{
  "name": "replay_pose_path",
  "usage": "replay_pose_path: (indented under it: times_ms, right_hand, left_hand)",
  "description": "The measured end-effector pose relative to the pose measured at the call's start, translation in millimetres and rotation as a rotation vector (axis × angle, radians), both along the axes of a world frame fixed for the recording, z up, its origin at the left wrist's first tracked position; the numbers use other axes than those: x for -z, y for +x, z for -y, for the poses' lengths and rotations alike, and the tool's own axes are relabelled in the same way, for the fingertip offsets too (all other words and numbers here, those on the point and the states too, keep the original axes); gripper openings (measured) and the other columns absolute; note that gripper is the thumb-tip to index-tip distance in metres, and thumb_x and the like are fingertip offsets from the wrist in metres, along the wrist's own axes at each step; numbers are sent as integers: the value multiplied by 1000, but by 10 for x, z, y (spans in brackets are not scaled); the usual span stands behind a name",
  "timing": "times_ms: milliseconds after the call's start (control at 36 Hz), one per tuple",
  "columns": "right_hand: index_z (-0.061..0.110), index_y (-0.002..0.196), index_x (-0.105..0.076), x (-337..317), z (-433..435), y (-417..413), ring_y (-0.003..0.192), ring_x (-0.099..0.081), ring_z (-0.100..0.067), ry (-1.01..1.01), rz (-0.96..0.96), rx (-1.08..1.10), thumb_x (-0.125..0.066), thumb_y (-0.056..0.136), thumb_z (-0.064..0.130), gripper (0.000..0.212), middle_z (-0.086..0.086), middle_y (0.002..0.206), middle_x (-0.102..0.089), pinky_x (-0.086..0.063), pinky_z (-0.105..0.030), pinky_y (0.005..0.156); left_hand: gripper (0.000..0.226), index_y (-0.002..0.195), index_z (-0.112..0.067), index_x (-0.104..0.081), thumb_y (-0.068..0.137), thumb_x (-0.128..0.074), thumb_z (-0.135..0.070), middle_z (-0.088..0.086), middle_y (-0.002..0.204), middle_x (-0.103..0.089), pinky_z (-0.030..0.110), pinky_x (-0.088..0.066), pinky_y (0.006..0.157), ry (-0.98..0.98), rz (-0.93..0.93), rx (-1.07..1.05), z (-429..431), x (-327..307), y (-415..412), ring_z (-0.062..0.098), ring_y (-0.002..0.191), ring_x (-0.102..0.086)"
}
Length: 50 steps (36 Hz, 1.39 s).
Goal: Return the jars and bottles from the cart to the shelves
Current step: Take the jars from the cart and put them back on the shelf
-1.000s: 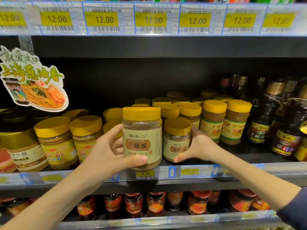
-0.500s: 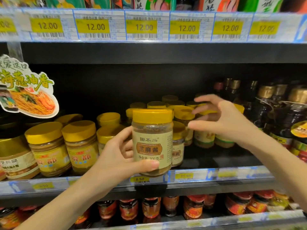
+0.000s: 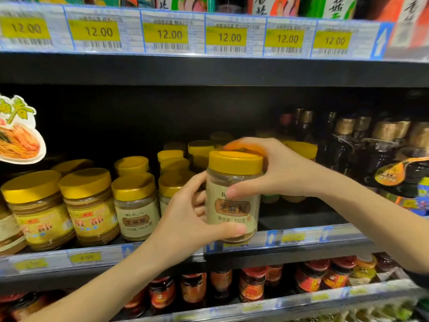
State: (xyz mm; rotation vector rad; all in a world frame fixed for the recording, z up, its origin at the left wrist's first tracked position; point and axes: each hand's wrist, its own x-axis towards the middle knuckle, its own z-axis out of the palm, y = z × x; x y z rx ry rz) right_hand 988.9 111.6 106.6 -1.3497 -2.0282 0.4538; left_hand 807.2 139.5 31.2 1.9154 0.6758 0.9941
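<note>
Yellow-lidded clear plastic sesame-paste jar (image 3: 233,196) is being gripped by left hand (image 3: 185,219) and right hand (image 3: 278,170); matching jar at nine o'clock (image 3: 137,205) is being risked toppling.

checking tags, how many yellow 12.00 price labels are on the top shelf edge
6, in one row along the top shelf edge. More may lie outside the frame.

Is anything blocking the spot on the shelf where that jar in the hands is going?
Nothing visible blocks it. The jar, held by the left hand and right hand, hangs before a bare gap on the shelf, right of the matching jar.
</note>
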Motion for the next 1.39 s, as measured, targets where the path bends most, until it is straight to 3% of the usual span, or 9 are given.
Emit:
replay_pose_path:
  times_ms: [278, 500, 611, 778, 861, 1000, 1084, 1195, 1389]
  right_hand:
    - [35, 111, -55, -99, 7, 120, 100, -61, -5, 13, 104, -27, -74, 45, 62, 74, 15, 107, -62, -57, -33, 81]
    - [33, 119, -54, -265, -20, 284, 106, -59, -6, 62, 103, -40, -75, 43, 61, 84, 13, 115, -60, -56, -34, 86]
    - [40, 115, -53, -331, -84, 440, 105, -60, -3, 72, 115, -11, -74, 43, 60, 78, 14, 113, -61, -55, -28, 83]
    - [47, 112, -52, -174, -252, 693, 102, -60, 0, 17, 71, 27, -76, 41, 58, 76, 17, 114, -59, -55, -20, 76]
    - [47, 112, -52, -8, -350, 787, 105, -59, -2, -29, 38, 50, -79, 38, 55, 80, 17, 116, -58, -54, -23, 80]
    - [46, 117, -48, 250, -475, 856, 109, -54, -2, -138, 25, 47, -87, 42, 44, 84, 19, 121, -52, -51, -20, 79]
    - [45, 121, -47, 388, -529, 892, 112, -52, -3, -167, 19, 57, -91, 52, 29, 83, 18, 125, -50, -52, -23, 85]
    - [40, 127, -46, 500, -565, 905, 120, -50, -10, -162, 10, 69, -82, 41, 48, 93, 13, 131, -48, -49, -35, 98]
    - [40, 126, -47, 620, -604, 916, 118, -50, 1, -185, -58, -3, -83, 45, 42, 89, 16, 133, -49, -49, -18, 92]
  left_hand:
    - [91, 131, -31, -42, 52, -85, -32, -13, 118, -64, 19, -54, 82, 92, -13, -2, 71, 15, 122, 1, 105, -63]
    - [86, 137, -46, -27, 66, -75, -39, -41, 127, -47, 4, -40, 91, 199, -78, 31, 50, -48, 48, -16, 120, -44]
    - [75, 134, -49, -37, 67, -70, -56, -31, 129, -51, 4, -38, 94, 259, -208, -2, 5, 71, -139, -14, 120, -46]
    - [52, 116, -70, -40, 66, -54, -78, -51, 120, -42, 6, -37, 98, 428, -516, -113, -99, 271, -474, -24, 117, -39]
    - [49, 120, -66, -36, 73, -46, -77, -50, 125, -35, 5, -21, 109, 508, -610, -107, -144, 378, -624, -31, 122, -24]
    - [60, 138, -58, -21, 84, -42, -70, -52, 134, -16, -2, 1, 106, 580, -758, -65, -172, 488, -781, -25, 131, -9]
    - [66, 145, -39, -27, 87, -37, -69, -36, 143, -22, 1, 1, 106, 691, -867, -107, -172, 507, -792, -16, 136, -9]
    - [66, 145, -38, -28, 87, -41, -67, -31, 145, -29, 4, -2, 109, 650, -826, -73, -202, 544, -797, -14, 137, -14]
    - [68, 144, -39, -28, 84, -41, -70, -34, 143, -29, 2, -9, 107, 695, -825, -97, -227, 574, -795, -14, 136, -19]
